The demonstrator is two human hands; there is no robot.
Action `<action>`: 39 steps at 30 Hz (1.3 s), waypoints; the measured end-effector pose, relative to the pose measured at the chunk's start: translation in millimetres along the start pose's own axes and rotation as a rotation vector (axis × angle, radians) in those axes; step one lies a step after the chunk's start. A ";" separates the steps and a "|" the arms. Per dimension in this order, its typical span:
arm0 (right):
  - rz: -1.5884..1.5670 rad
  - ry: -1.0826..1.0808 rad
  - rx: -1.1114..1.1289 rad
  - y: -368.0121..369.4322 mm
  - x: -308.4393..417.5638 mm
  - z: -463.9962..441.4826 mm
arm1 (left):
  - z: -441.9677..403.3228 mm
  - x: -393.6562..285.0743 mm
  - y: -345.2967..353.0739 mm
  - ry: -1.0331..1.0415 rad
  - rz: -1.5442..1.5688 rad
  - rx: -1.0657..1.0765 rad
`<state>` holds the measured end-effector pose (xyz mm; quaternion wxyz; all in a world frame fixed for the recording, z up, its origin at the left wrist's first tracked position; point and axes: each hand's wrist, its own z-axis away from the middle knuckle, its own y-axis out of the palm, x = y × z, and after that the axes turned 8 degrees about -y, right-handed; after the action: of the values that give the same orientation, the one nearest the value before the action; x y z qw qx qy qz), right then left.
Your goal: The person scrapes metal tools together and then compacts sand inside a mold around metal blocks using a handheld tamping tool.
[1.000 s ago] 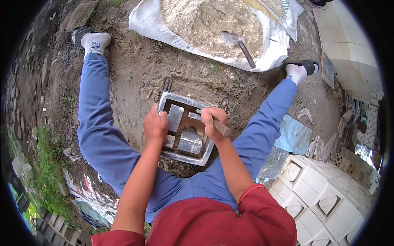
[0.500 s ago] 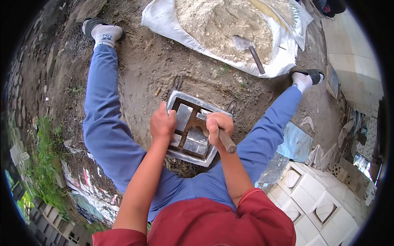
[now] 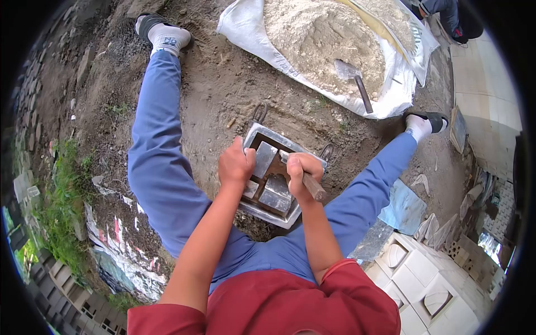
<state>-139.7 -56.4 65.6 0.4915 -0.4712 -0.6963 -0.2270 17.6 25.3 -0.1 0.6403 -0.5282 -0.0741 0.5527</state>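
Between my legs on the ground sits a square metal mould (image 3: 267, 217) with a raised rim and grey blocks inside, brown gaps running between them. My left hand (image 3: 235, 163) is closed at the mould's left rim, seemingly gripping it. Over the right part of the mould, my right hand (image 3: 304, 171) is wrapped round the wooden handle (image 3: 315, 188) of a tool. The handle's butt points toward my right thigh; the hand hides much of the tool, so its kind is unclear. Two metal loops (image 3: 259, 113) stick out from the mould's far side.
A white sack (image 3: 241, 25) spread beyond the mould bears a heap of pale powder (image 3: 312, 33), with a trowel (image 3: 357, 84) lying on it. White moulded blocks (image 3: 416, 273) are stacked at lower right, near a blue sheet (image 3: 403, 206). Another person's leg (image 3: 448, 17) shows at top right.
The camera view has shifted, so the scene sits a little lower and to the right. Both hands keep nearly the same places on the mould. More of the other person shows.
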 end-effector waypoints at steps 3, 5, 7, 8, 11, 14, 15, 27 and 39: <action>0.025 -0.013 0.088 -4.0 -20.1 10.1 | 1.2 0.5 0.8 -0.005 0.008 -0.006; 0.092 -0.022 0.082 1.5 -21.0 5.4 | 3.4 1.5 2.9 0.014 0.042 -0.022; 0.128 -0.029 0.052 3.6 -8.4 -5.5 | 1.7 -2.0 -1.5 -0.019 0.001 0.013; 0.085 -0.005 0.017 2.5 -1.2 -4.5 | -0.8 -3.0 -2.5 -0.019 0.002 0.005; 0.184 -0.032 0.057 1.3 -21.7 3.3 | 5.7 1.1 -1.4 -0.021 -0.018 0.027; 0.165 0.048 0.072 6.3 -20.0 -4.7 | 0.6 2.6 3.7 0.004 0.019 0.004; 0.166 0.047 0.068 8.0 -12.3 -8.1 | 0.0 1.2 1.3 0.011 0.021 -0.004; 0.131 -0.107 0.064 4.3 -16.0 -2.3 | 3.9 3.7 3.5 0.024 -0.019 -0.013; 0.142 0.101 0.056 -28.8 -10.7 2.9 | 4.6 0.0 2.9 0.041 -0.001 -0.065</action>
<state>-165.5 -71.8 59.0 0.5539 -0.4933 -0.6415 -0.1958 12.7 27.6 -0.3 0.6245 -0.5598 -0.0790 0.5388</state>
